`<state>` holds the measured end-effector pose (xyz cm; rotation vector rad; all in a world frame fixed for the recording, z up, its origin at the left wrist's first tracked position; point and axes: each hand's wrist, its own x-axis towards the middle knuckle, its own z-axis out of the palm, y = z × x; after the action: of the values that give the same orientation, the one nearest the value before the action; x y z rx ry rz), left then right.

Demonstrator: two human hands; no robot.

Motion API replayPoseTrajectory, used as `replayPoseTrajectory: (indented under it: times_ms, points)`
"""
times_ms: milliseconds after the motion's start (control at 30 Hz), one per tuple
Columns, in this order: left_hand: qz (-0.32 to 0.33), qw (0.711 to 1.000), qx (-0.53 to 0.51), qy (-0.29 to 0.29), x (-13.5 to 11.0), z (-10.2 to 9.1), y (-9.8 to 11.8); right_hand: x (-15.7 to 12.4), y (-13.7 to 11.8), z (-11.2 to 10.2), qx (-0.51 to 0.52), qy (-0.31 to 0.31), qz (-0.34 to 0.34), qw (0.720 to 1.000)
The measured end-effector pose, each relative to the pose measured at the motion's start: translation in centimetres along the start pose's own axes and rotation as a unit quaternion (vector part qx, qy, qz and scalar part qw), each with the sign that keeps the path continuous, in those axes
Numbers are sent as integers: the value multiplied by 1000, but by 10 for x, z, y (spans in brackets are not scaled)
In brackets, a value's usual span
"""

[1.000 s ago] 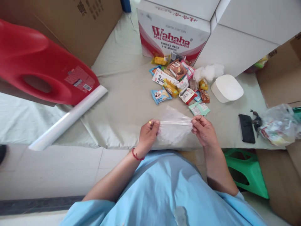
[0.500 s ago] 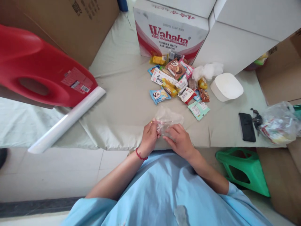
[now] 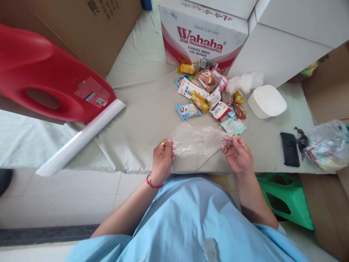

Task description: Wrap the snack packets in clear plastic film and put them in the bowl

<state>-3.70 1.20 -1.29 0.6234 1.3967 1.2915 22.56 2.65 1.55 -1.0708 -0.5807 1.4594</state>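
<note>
A clear plastic bag (image 3: pixel 193 141) is stretched sideways between my two hands, just above the cloth-covered table (image 3: pixel 141 134). My left hand (image 3: pixel 163 157) is closed on its left end, thumb on top. At the other end my right hand (image 3: pixel 237 153) pinches the film between thumb and fingers. Beyond the bag lies a heap of packaged snacks (image 3: pixel 207 80), with a blue snack packet (image 3: pixel 188 111) and a mint-green packet (image 3: pixel 233 126) at its near side.
A white plastic tub (image 3: pixel 267 102) stands right of the snacks, near a black phone-like object (image 3: pixel 289 149) and a filled plastic bag (image 3: pixel 327 145). At left are a red jug (image 3: pixel 54 80) and a white roll (image 3: pixel 81 138). A Wahaba-like printed carton (image 3: pixel 201 36) stands behind; a green stool (image 3: pixel 286 200) is below.
My hands have moved apart, the left one leftward and the right one rightward. The crumpled clear bag is now drawn out wide between them. The view has shifted slightly.
</note>
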Motion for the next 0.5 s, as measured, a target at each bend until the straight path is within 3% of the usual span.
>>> replayPoseTrajectory:
  times_ms: [100, 267, 333, 400, 500]
  points:
    - [8, 1000, 17, 18, -8, -19, 1, 5, 1, -7, 24, 21, -5, 999]
    - [3, 990, 138, 34, -25, -50, 2, 9, 12, -6, 10, 14, 9, 1000]
    - [73, 978, 182, 78, -30, -60, 6, 9, 13, -2, -2, 1, 7, 1000]
    - [196, 949, 217, 116, -36, -64, 12, 8, 11, 1, -15, -17, 4, 1000]
    - [379, 882, 274, 63, -45, -54, 26, 5, 6, 7, -38, -54, -2, 998]
